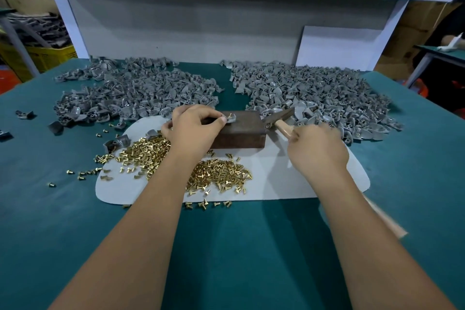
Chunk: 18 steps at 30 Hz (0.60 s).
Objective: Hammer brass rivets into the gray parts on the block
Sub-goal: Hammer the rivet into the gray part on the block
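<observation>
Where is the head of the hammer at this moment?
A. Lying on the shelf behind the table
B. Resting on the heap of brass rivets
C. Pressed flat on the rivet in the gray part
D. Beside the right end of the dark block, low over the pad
D: the hammer, held by the right hand, has its head next to the right end of the block, apart from the gray part that the left hand pinches on top.
</observation>
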Motion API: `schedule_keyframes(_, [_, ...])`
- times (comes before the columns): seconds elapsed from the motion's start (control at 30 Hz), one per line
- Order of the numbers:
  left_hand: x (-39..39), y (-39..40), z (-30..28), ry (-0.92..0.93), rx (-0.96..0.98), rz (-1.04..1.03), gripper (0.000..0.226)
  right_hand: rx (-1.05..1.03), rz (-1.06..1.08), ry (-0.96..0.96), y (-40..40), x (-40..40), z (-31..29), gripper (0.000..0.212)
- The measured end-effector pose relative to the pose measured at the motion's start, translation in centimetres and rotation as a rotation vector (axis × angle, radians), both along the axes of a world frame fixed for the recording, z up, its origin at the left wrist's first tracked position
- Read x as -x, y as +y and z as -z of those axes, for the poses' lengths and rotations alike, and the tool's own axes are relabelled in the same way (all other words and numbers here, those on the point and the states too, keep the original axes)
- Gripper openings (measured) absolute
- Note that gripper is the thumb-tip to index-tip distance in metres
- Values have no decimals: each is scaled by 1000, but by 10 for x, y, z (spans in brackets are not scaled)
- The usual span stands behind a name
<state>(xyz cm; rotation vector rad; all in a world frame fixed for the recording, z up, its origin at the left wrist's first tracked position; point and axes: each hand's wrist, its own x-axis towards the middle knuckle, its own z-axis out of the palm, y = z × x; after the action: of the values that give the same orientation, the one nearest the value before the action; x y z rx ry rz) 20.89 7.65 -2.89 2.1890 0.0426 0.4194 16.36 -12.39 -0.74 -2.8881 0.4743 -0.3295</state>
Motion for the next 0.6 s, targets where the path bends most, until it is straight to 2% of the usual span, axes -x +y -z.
schedule_keyframes(0.07, [0,-1,0,-8,-39,0,6,78,-13,-101,6,-4,-7,31])
schedule_keyframes(0.1, [0,-1,1,-14,-56,2,6,50,-57,-184,11,-7,-10,29])
schedule_keyframes(0.17, [0,-1,1,-27,-70,4,7,-112,-227,-289,25,-16,-16,23])
schedule_keyframes(0.23, [0,-1,1,-38,-76,3,7,-371,-391,-276,42,-24,-20,17])
schedule_keyframes(0.3, [-1,0,2,-46,-84,0,5,-446,-461,-247,55,-33,-18,12])
schedule_keyframes(0.37, [-2,0,2,-53,-83,0,5,-408,-443,-235,62,-42,-12,12])
schedule_keyframes(0.5, [-3,0,2,-68,-79,-1,7,-493,-386,-311,69,-48,3,16])
schedule_keyframes(0.6, [-4,0,4,-74,-89,-9,7,-491,-376,-364,72,-49,8,11])
